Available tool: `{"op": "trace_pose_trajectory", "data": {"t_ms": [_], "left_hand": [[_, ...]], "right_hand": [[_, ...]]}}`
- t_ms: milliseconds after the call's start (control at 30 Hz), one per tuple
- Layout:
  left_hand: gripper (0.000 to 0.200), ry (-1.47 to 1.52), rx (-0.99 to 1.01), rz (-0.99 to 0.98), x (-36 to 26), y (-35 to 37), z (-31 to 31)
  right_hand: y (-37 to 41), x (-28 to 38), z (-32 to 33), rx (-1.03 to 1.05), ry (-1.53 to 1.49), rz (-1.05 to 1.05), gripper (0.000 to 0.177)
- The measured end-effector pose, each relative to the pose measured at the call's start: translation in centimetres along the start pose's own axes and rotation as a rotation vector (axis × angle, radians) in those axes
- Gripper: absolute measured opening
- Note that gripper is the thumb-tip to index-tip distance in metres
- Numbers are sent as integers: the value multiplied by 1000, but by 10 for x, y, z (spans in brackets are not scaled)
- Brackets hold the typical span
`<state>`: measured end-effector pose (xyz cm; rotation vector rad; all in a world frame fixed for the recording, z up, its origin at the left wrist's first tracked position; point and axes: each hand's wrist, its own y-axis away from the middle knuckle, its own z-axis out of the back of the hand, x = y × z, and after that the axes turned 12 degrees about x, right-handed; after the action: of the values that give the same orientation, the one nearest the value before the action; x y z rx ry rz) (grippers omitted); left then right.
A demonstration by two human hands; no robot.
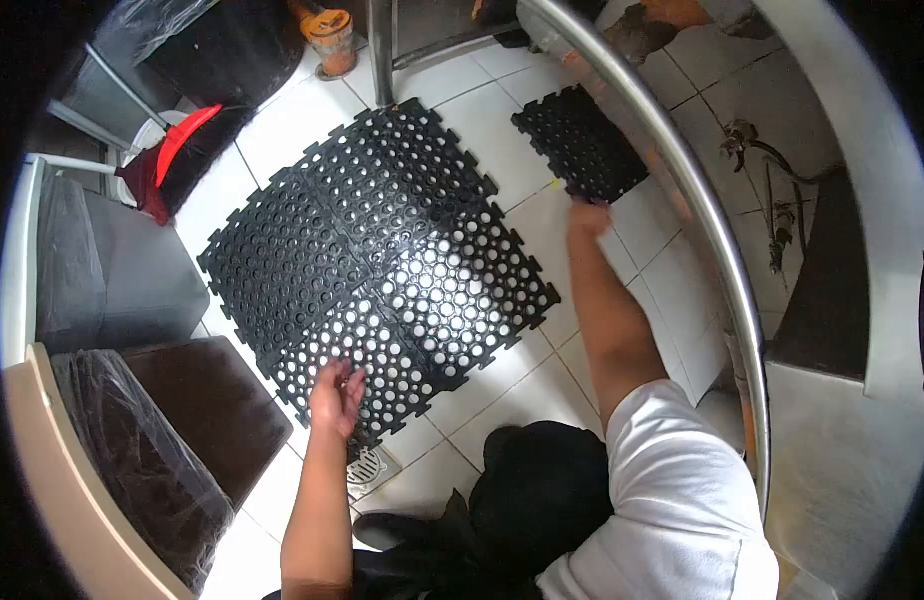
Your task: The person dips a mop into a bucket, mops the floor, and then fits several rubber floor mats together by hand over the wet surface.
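Several black perforated rubber mat tiles, joined by their toothed edges into one large floor mat [327,240], lie on white floor tiles in front of me. Over its near edge is my left hand [337,397], empty, with fingers loosely bent and apart. My right arm stretches forward to the right. At its end, my slightly blurred right hand [589,217] is closed at the near corner of a separate black rubber mat tile [587,145]. That tile lies apart from the large mat, close to a curved metal rail; my fingertips are partly hidden.
A curved steel rail [682,160] runs along my right. Bins draped in plastic [132,270] and a red broom [187,140] stand at left. An orange-topped container [332,45] is at the back. A floor drain [367,470] lies near my feet.
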<state>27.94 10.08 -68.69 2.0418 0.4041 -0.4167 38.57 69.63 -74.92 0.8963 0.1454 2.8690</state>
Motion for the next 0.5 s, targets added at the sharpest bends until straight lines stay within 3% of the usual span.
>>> {"op": "trace_pose_trajectory", "data": {"t_ms": [100,133,167,200,500], "left_hand": [[39,-214,-201,-30,32,23,34],[39,-207,-223,-28,41,25,49],[36,-206,-275,-71,48,22,61],[34,-206,-325,-111,52,23,70],[27,-327,-292,-71,51,26,88]], "right_hand": [[-62,-63,-7,218,224,99,40],[-53,-41,9,382,-306,-138,48],[-43,-18,25,388,-799,-446,56],[-43,-11,27,388,-979,-564,54],[-60,10,11,456,-1260,-625,42]]}}
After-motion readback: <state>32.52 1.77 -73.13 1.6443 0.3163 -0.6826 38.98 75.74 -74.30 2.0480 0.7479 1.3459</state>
